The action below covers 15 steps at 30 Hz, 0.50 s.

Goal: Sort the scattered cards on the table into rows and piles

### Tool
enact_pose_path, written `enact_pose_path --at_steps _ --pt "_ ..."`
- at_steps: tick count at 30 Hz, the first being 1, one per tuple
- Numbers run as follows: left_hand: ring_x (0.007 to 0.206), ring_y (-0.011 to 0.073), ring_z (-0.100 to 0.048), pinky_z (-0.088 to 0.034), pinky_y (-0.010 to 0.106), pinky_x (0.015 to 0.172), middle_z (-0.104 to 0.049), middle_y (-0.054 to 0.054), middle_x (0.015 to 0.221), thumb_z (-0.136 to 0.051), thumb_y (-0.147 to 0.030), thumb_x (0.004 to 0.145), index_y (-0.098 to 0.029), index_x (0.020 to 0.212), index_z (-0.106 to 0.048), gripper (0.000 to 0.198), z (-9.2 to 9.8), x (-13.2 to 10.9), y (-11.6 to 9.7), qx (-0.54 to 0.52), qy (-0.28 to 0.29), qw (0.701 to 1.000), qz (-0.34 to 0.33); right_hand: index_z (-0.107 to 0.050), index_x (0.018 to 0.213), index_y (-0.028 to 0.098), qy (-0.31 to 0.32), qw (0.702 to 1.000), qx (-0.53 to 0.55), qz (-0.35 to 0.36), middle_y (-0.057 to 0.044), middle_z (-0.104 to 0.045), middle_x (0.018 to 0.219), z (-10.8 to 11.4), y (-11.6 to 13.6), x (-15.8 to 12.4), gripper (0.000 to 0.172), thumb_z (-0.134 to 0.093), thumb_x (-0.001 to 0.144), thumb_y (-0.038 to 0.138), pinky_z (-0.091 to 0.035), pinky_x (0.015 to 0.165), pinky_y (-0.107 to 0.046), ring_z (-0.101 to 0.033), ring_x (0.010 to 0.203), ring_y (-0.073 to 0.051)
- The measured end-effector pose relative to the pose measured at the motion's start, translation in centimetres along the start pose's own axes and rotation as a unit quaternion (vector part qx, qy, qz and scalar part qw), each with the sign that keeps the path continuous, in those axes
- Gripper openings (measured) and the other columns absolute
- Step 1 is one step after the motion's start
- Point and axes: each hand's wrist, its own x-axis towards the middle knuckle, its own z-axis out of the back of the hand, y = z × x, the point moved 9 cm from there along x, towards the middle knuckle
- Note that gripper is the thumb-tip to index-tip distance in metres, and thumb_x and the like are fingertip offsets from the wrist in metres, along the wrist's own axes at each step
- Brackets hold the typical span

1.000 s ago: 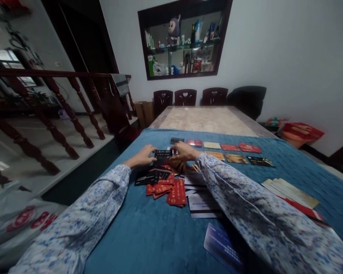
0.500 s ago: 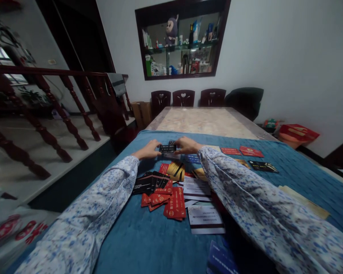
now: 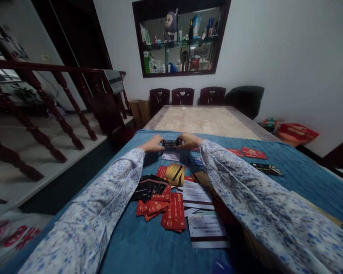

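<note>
My left hand [image 3: 153,144] and my right hand [image 3: 189,140] grip the two ends of a black card [image 3: 170,144] with pale print, near the far edge of the blue cloth. Whether it is one card or a small stack I cannot tell. Just below it lie a whitish card [image 3: 170,156] and a blue card [image 3: 193,161]. Closer to me are gold cards [image 3: 175,174], a fan of black cards [image 3: 148,187], several red cards [image 3: 174,215] and silver-white cards [image 3: 208,230], many overlapping. My right sleeve hides part of the spread.
The blue cloth [image 3: 122,243] covers the near part of a stone-topped table [image 3: 200,118]. On the right lie a red card [image 3: 254,153] and a black-gold card [image 3: 267,169]. Chairs [image 3: 183,96] stand behind; a wooden railing [image 3: 63,104] runs at left, above a plastic bag [image 3: 14,236].
Both hands have shifted slightly right and away with the black card, and the whitish card beneath shows more. The view has tilted a little, so the near cards sit lower.
</note>
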Motion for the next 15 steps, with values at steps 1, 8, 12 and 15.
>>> enact_pose_path --at_steps 1,8,12,15 --pt "0.102 0.0302 -0.063 -0.052 0.038 0.095 -0.069 0.010 0.102 -0.073 -0.022 0.065 -0.015 0.100 -0.076 0.036 -0.2 0.3 0.0 0.003 0.004 1.000 0.000 -0.078 0.117 0.016 -0.001 1.000 -0.001 -0.003 -0.007 -0.078 0.111 -0.1 -0.3 0.1 0.042 -0.072 0.086 0.044 -0.043 0.070 -0.022 -0.069 0.096 -0.020" --pt "0.106 0.0311 -0.062 -0.051 0.038 0.097 -0.069 0.012 0.106 -0.071 -0.022 0.067 -0.014 0.103 -0.076 0.038 -1.5 2.2 -0.1 0.040 0.022 0.999 0.011 -0.077 0.123 0.018 0.013 1.000 0.002 -0.026 -0.008 -0.078 0.117 -0.8 -1.9 0.7 0.047 -0.071 0.087 0.047 -0.047 0.073 -0.023 -0.070 0.100 -0.021" --pt "0.110 0.0316 -0.062 -0.050 0.036 0.099 -0.069 0.014 0.113 -0.070 -0.022 0.070 -0.012 0.109 -0.076 0.041 -2.3 2.9 -0.1 0.066 0.040 0.997 0.022 -0.077 0.124 0.019 0.026 0.999 -0.013 -0.041 -0.010 -0.077 0.121 -1.1 -2.4 0.8 0.046 -0.071 0.087 0.045 -0.048 0.076 -0.024 -0.069 0.107 -0.024" --pt "0.118 0.0314 -0.061 -0.049 0.035 0.104 -0.068 0.014 0.121 -0.069 -0.024 0.074 -0.012 0.118 -0.074 0.046 -3.0 3.3 -0.2 0.101 0.065 0.992 0.031 -0.077 0.125 0.020 0.034 0.998 -0.012 -0.053 -0.009 -0.076 0.123 -1.3 -2.9 0.9 0.046 -0.071 0.087 0.045 -0.049 0.077 -0.025 -0.069 0.108 -0.025"
